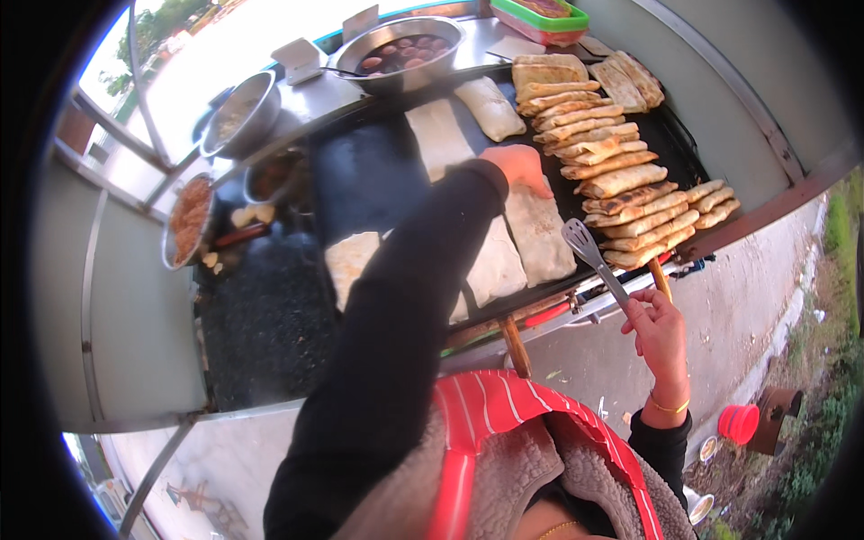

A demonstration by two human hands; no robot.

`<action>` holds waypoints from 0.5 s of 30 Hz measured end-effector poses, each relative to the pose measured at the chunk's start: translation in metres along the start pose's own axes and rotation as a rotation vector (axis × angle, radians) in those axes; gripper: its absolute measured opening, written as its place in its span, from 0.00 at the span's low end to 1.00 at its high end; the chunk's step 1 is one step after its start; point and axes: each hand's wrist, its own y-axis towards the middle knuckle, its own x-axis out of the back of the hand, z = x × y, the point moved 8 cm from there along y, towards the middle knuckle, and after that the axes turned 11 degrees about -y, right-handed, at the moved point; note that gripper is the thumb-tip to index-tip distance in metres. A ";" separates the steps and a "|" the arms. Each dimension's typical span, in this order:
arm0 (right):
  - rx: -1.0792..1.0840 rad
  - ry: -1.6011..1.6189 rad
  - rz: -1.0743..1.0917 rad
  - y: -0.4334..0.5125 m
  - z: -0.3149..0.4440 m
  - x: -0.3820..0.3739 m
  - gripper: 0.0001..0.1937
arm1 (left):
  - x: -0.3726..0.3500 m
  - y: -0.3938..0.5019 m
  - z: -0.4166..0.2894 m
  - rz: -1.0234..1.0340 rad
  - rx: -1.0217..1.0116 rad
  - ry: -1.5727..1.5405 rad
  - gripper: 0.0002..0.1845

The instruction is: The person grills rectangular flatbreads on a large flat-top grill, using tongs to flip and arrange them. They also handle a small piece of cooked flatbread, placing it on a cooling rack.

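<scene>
My left hand (518,169) reaches over the black griddle (364,169) and rests at the upper end of a pale, filled flatbread (540,236). Its fingers are largely hidden, so I cannot tell whether they grip it. My right hand (656,331) holds a slotted metal spatula (594,256) by its handle, beyond the griddle's front edge. Its slotted head is between the pale flatbread and a long row of browned, folded flatbreads (611,152). Other pale flatbreads (439,138) lie on the griddle, some partly covered by my left sleeve.
Behind the griddle stands a steel bowl (405,30) of eggs in dark liquid. A second metal bowl (243,115) and a bowl of reddish-brown filling (191,219) are to the left. A green-rimmed basket (547,20) sits at the back right. Wooden handles (515,347) jut from the front edge.
</scene>
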 end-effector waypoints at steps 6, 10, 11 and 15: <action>0.010 0.036 -0.017 -0.001 -0.010 0.004 0.11 | -0.009 0.025 -0.001 0.114 -0.025 0.027 0.31; -0.006 -0.034 -0.024 0.003 -0.011 0.009 0.11 | -0.008 0.014 -0.006 0.047 -0.254 -0.119 0.25; -0.038 -0.069 -0.013 0.000 -0.014 0.010 0.11 | -0.012 0.004 -0.013 0.077 -0.307 -0.137 0.25; 0.072 -0.089 -0.028 0.001 -0.011 0.018 0.10 | -0.002 -0.019 -0.046 0.045 -0.262 0.122 0.28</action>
